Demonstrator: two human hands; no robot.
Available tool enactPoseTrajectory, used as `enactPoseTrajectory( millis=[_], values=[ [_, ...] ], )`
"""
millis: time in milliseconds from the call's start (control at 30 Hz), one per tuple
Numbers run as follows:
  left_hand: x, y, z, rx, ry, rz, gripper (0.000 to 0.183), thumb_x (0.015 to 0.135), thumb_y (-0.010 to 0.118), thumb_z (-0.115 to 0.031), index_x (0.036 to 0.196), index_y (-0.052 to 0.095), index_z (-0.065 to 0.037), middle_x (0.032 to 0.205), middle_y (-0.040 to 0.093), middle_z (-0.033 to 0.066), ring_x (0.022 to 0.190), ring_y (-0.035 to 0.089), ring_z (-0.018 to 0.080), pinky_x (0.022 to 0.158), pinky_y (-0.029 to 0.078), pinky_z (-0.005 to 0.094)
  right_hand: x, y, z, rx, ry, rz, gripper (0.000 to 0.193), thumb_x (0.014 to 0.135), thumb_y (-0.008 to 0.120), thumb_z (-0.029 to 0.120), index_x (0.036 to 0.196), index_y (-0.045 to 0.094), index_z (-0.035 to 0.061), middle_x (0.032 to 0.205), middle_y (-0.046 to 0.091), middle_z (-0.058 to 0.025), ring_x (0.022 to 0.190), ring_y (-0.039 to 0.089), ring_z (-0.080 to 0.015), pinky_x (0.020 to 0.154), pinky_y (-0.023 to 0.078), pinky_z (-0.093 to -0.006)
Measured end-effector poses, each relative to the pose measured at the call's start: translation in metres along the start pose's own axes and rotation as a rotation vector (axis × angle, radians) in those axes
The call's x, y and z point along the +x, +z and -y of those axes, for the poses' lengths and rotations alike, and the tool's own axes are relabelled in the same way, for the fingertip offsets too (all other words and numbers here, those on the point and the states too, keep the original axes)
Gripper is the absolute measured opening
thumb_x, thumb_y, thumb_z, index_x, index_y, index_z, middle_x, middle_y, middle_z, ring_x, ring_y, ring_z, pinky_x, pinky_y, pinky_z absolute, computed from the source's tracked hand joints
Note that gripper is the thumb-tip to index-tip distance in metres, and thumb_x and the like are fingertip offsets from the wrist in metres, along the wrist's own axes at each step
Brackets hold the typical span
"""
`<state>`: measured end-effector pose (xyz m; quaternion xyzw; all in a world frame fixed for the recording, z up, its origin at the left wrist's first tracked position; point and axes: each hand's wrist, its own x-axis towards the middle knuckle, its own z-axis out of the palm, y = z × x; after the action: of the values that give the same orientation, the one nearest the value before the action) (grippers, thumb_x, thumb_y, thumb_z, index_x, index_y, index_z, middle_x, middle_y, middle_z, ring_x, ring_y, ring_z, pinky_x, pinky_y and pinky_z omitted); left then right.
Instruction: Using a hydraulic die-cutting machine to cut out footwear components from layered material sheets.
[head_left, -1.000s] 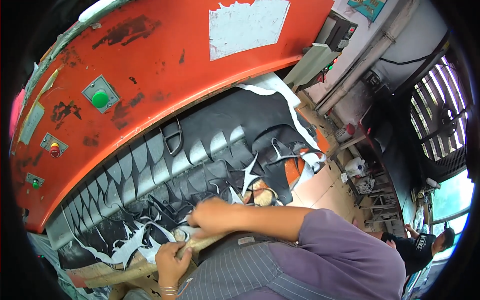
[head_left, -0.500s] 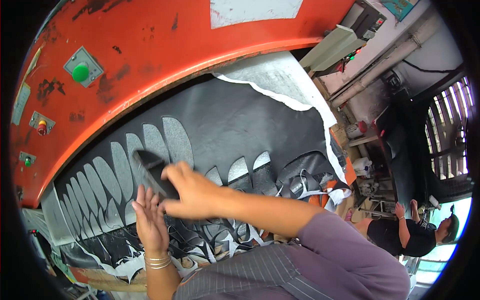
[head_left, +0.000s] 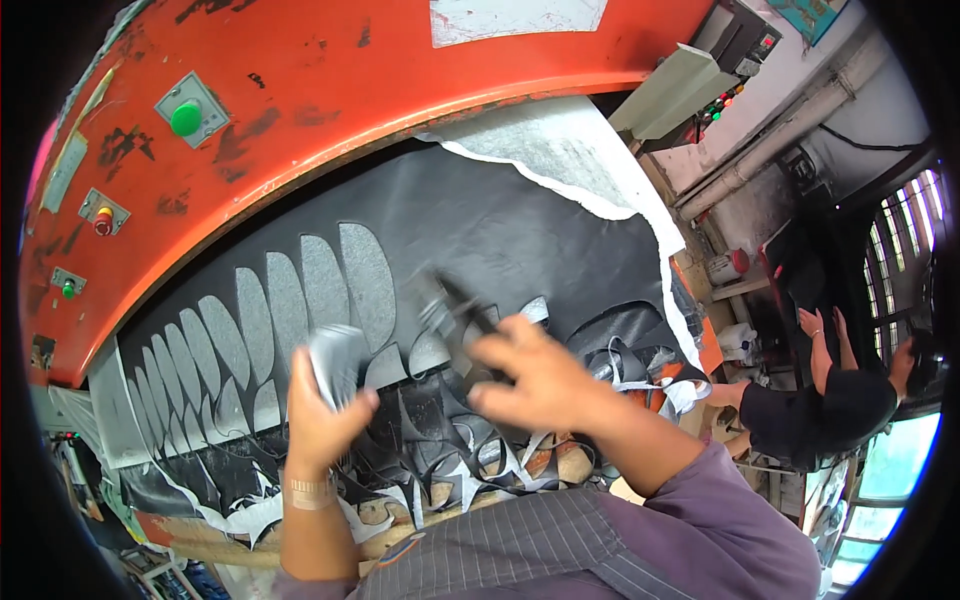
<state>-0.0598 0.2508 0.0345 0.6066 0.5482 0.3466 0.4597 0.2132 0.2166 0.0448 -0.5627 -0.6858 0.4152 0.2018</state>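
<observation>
A black leather-like sheet (head_left: 470, 215) lies in front of me, with several leaf-shaped cutouts (head_left: 367, 285) in a row along its left side, greyish surface showing through them. My left hand (head_left: 322, 420) is closed round a small stack of grey cut pieces (head_left: 338, 362), raised over the near edge of the sheet. To its right, my right hand (head_left: 540, 375) grips a dark, curved cutting die (head_left: 455, 322) above the sheet. Motion smears the die, so its exact outline is hard to make out.
An orange press (head_left: 330, 75) with a green button (head_left: 186, 118) and a red knob (head_left: 103, 221) spans the far side. Torn black and white scraps (head_left: 460, 480) hang along the near edge. At right, another person (head_left: 850, 400) sits or bends by a dark sheet.
My right hand has carried the die rightward, away from my left hand. My left hand, fingers extended before, is now closed on the grey pieces. The view has shifted slightly.
</observation>
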Motion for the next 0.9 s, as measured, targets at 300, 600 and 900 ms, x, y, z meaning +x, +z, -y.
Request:
enactPoseTrajectory(
  millis=[300, 600, 900],
  values=[
    [0.077, 0.093, 0.014, 0.789, 0.471, 0.382, 0.095, 0.064, 0.068, -0.038, 0.136, 0.033, 0.013, 0.147, 0.027, 0.0307, 0.140, 0.022, 0.0405, 0.116, 0.013, 0.0496, 0.038, -0.033, -0.031, -0.161, 0.303, -0.396, 0.048, 0.080, 0.062, 0.039, 0.112, 0.059, 0.0039, 0.109, 0.049, -0.0239, 0.101, 0.055, -0.0359, 0.086, 0.046, -0.0394],
    [-0.063, 0.078, 0.030, -0.068, 0.261, 0.750, 0.053, 0.072, 0.069, -0.017, 0.115, 0.043, 0.001, 0.132, 0.048, 0.0233, 0.129, 0.042, 0.0366, 0.108, 0.030, 0.0463, 0.122, 0.016, 0.013, -0.368, 0.235, -0.187, 0.061, 0.080, 0.063, 0.047, 0.115, 0.054, -0.0026, 0.117, 0.047, -0.0308, 0.108, 0.053, -0.0452, 0.092, 0.045, -0.0473],
    [-0.061, 0.055, 0.073, -0.412, 0.049, 0.555, 0.039, 0.073, 0.066, -0.011, 0.106, 0.049, 0.000, 0.103, 0.060, 0.0132, 0.099, 0.059, 0.0215, 0.088, 0.046, 0.0342, 0.081, 0.029, -0.070, -0.485, -0.266, -0.358, 0.077, 0.064, 0.079, 0.051, 0.123, 0.054, 0.0092, 0.136, 0.047, -0.0233, 0.136, 0.036, -0.0313, 0.109, 0.022, -0.0537]
  ],
)
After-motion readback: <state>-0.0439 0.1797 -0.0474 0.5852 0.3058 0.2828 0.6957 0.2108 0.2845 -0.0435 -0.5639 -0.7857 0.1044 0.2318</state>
